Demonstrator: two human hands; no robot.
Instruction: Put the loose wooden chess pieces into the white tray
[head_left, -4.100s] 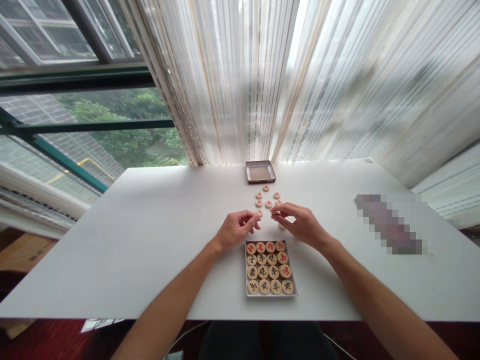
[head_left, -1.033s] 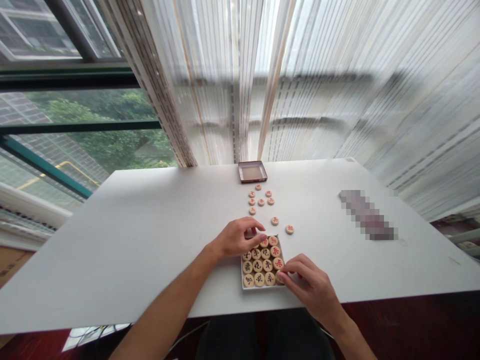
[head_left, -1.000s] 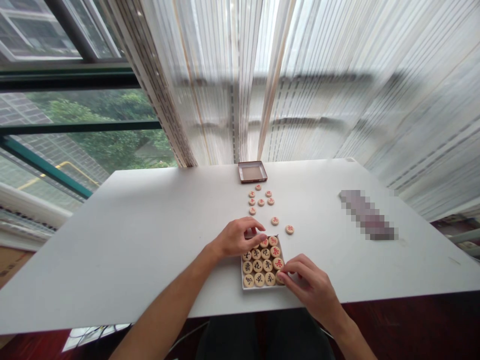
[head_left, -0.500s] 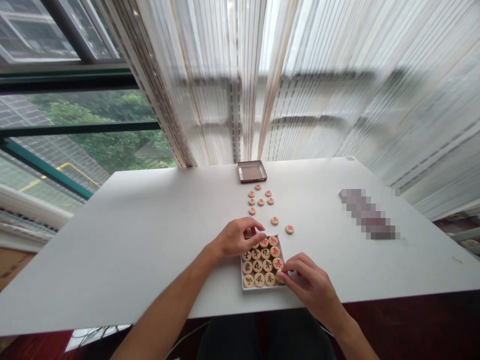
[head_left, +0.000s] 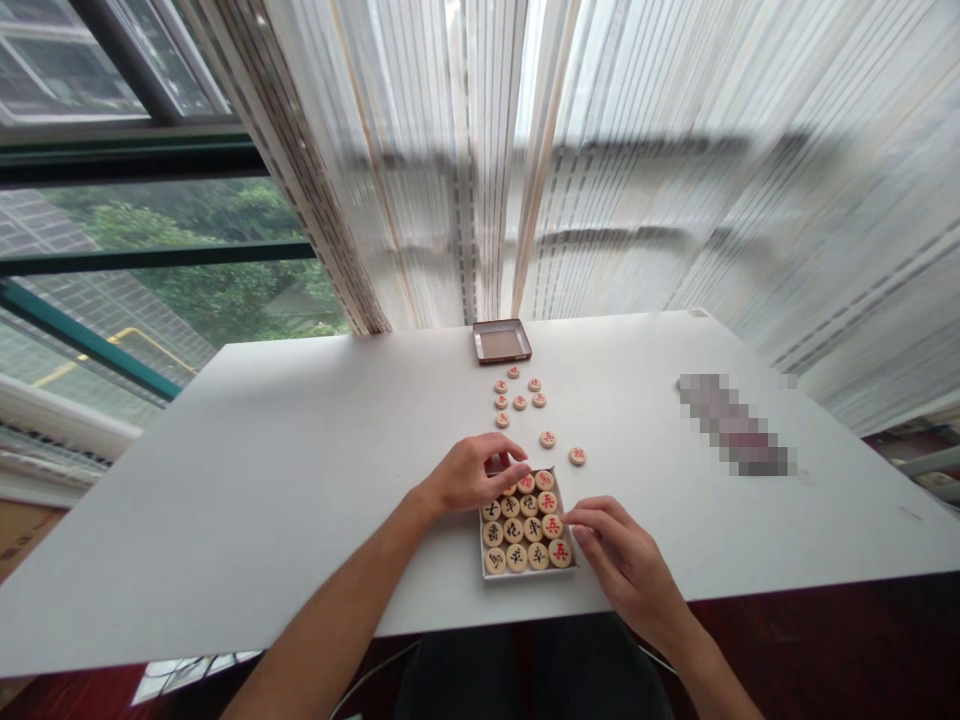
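While the left hand curls narrowly over the far left corner of a shallow white tray, its fingers hide whether it grips anything. The right hand lies loosely open, with its fingertips just at the tray's right wall and no piece showing in it. Round wooden xiangqi pieces fill the tray in tight rows, their red and black characters facing up. Nine loose pieces lie apart on the white bench beyond the tray: seven grouped near a brown-rimmed box lid, two closer to the tray.
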